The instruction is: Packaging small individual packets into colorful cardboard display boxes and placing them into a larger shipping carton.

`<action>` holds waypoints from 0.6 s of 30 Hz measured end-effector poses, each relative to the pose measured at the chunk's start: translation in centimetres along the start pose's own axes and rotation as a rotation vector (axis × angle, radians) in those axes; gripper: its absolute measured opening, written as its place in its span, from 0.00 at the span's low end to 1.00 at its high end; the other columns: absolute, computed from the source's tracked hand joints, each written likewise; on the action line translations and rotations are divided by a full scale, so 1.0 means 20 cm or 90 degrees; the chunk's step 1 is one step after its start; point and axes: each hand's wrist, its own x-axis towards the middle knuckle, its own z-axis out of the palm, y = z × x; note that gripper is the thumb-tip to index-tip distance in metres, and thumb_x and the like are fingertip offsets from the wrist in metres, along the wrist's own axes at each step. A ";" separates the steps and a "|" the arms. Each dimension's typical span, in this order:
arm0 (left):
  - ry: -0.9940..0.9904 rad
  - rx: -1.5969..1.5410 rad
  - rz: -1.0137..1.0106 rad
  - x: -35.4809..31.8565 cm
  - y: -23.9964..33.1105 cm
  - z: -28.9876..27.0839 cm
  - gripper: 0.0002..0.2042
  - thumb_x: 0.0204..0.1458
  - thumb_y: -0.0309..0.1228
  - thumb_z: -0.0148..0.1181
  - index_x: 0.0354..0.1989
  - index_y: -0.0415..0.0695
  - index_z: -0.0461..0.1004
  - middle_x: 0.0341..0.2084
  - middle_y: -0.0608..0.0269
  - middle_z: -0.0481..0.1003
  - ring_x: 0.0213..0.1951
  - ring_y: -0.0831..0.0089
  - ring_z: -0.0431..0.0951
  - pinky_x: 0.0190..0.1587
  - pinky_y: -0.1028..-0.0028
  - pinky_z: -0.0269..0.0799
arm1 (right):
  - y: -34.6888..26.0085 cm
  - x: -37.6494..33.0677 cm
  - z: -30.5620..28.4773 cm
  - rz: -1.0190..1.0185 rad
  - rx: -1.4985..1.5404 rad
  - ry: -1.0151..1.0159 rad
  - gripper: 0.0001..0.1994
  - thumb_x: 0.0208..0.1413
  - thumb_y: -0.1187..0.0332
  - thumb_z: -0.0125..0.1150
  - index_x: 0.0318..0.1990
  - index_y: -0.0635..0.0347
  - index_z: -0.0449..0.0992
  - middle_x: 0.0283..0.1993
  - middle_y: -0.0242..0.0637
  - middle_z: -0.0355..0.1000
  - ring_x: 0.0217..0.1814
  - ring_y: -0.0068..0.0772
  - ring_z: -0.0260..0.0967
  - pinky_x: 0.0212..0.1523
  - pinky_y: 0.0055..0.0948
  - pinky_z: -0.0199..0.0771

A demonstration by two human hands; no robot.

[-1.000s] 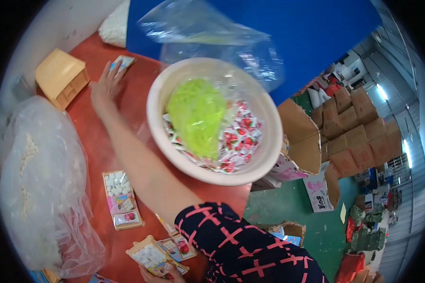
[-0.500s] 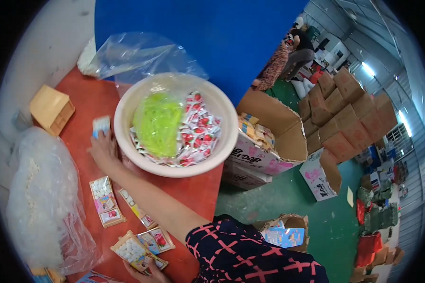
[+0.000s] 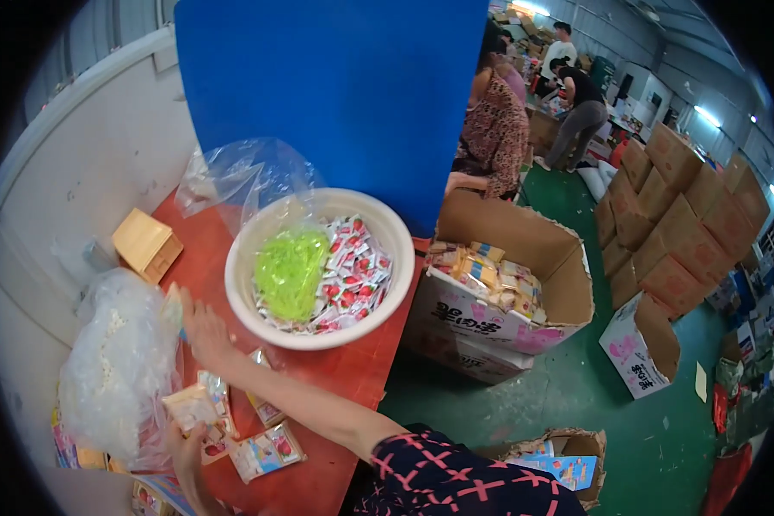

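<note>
My right hand (image 3: 205, 334) reaches across the red table (image 3: 340, 391), closed at the fingertips on a small pale blue-and-white packet (image 3: 174, 311), both smeared by motion. Nearer the front, my left hand (image 3: 187, 447) grips a small pale wooden tray (image 3: 189, 408); its contents are blurred. Beside it lies another tray with a strawberry-printed packet (image 3: 268, 451). A yellow-edged tray (image 3: 265, 397) rests partly behind my right forearm. Beyond my right hand stands a cream basin (image 3: 318, 340) holding strawberry-printed sachets (image 3: 357, 279) and a clear bag of bright green pieces (image 3: 291, 273).
A wooden box (image 3: 148, 245) stands at the far left, above a big clear bag of white pieces (image 3: 112, 370). A blue panel (image 3: 331, 103) rises behind the basin. Right of the table are cartons (image 3: 512, 340), one with yellowish packs. Co-workers (image 3: 583, 107) are beyond, near stacked cartons (image 3: 662, 215).
My right hand has drawn the packet from beside the basin toward the clear bag. My left hand has lifted a tray off the table. The view has shifted, showing more co-workers.
</note>
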 end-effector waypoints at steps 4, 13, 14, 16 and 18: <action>-0.017 0.618 0.293 0.21 -0.41 0.00 0.20 0.34 0.33 0.62 0.37 0.36 0.72 0.38 0.46 0.71 0.33 0.56 0.73 0.36 0.64 0.70 | -0.03 -0.35 -0.48 -0.018 0.197 -0.066 0.29 0.38 0.75 0.57 0.52 0.71 0.56 0.43 0.55 0.63 0.44 0.54 0.61 0.44 0.44 0.64; 0.050 0.030 -0.071 0.12 -0.26 0.02 0.23 0.38 0.23 0.57 0.47 0.35 0.63 0.36 0.56 0.71 0.36 0.71 0.72 0.34 0.73 0.70 | 0.12 -0.60 -0.41 0.141 0.108 -0.317 0.23 0.39 0.71 0.58 0.45 0.71 0.63 0.43 0.53 0.65 0.45 0.53 0.64 0.46 0.42 0.64; 0.063 0.039 -0.080 0.09 -0.24 0.01 0.23 0.38 0.23 0.57 0.47 0.35 0.63 0.36 0.56 0.71 0.36 0.71 0.72 0.34 0.73 0.70 | 0.09 -0.56 -0.41 0.256 0.206 -0.461 0.22 0.40 0.71 0.57 0.45 0.70 0.64 0.42 0.51 0.66 0.45 0.52 0.64 0.48 0.41 0.64; 0.156 -0.070 0.122 -0.01 -0.13 -0.04 0.25 0.42 0.24 0.55 0.52 0.39 0.60 0.39 0.58 0.69 0.38 0.69 0.71 0.37 0.69 0.71 | 0.22 -0.61 -0.23 0.053 0.649 -0.282 0.30 0.42 0.71 0.56 0.57 0.62 0.57 0.49 0.49 0.66 0.53 0.43 0.62 0.52 0.37 0.62; 0.278 -0.159 -0.026 -0.20 -0.03 -0.03 0.25 0.47 0.25 0.53 0.56 0.45 0.57 0.41 0.60 0.68 0.38 0.67 0.69 0.39 0.64 0.71 | 0.30 -0.62 -0.24 0.176 0.410 -0.036 0.32 0.42 0.69 0.58 0.58 0.64 0.56 0.49 0.41 0.67 0.52 0.33 0.63 0.54 0.32 0.62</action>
